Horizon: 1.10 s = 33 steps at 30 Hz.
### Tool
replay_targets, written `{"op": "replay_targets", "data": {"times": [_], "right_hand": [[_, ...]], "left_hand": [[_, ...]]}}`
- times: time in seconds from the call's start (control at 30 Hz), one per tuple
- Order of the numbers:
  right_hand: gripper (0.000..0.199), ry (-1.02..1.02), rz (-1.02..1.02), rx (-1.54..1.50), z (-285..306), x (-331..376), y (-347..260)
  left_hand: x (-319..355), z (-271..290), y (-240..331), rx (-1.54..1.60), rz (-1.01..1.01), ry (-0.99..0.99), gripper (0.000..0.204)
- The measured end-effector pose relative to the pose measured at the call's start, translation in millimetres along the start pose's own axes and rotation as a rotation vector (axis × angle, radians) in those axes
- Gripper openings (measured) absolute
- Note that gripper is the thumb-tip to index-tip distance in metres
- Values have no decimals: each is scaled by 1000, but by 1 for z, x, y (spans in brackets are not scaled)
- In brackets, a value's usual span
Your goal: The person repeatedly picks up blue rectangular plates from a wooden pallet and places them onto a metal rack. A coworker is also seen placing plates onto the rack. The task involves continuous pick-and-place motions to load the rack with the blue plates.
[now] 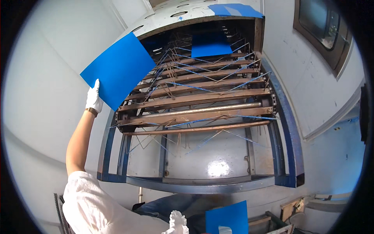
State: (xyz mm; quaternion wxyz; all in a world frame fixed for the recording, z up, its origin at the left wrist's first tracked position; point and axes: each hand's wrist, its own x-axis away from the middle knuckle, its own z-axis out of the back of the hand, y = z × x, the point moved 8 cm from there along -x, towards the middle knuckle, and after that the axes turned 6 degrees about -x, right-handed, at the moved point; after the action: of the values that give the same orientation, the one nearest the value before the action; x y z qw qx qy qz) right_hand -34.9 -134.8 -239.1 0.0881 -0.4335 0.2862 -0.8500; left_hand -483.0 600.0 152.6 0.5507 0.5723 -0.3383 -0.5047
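My left hand [94,99], in a white glove, grips a flat blue sheet [119,70] by its lower left edge, thumb on its face. The sheet is tilted, held up at the left side of a conveyor rack [198,97] of brown slats and bent wire supports. At the lower edge, a white-gloved part of my right hand [224,230] shows against a second blue sheet [228,214]; the rest of that hand is cut off. Another blue sheet [210,45] rests on the wires deeper in the rack.
A dark blue metal frame [200,187] carries the rack. Above its opening is a white perforated panel [179,14] with blue sheet material [235,10] on top. Crumpled white material [177,223] shows at the bottom. A framed window [321,23] is at upper right.
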Motion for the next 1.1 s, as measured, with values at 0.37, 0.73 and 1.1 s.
{"op": "replay_targets", "data": {"times": [0.37, 0.73, 1.1], "right_hand": [[43, 166, 273, -525, 88, 15, -137], [27, 189, 1012, -492, 115, 42, -500], [23, 235, 1275, -441, -11, -73, -941]], "left_hand": [[83, 20, 38, 445, 66, -120, 57], [129, 58, 60, 593, 49, 10, 60], [100, 117, -19, 687, 200, 72, 48]]}}
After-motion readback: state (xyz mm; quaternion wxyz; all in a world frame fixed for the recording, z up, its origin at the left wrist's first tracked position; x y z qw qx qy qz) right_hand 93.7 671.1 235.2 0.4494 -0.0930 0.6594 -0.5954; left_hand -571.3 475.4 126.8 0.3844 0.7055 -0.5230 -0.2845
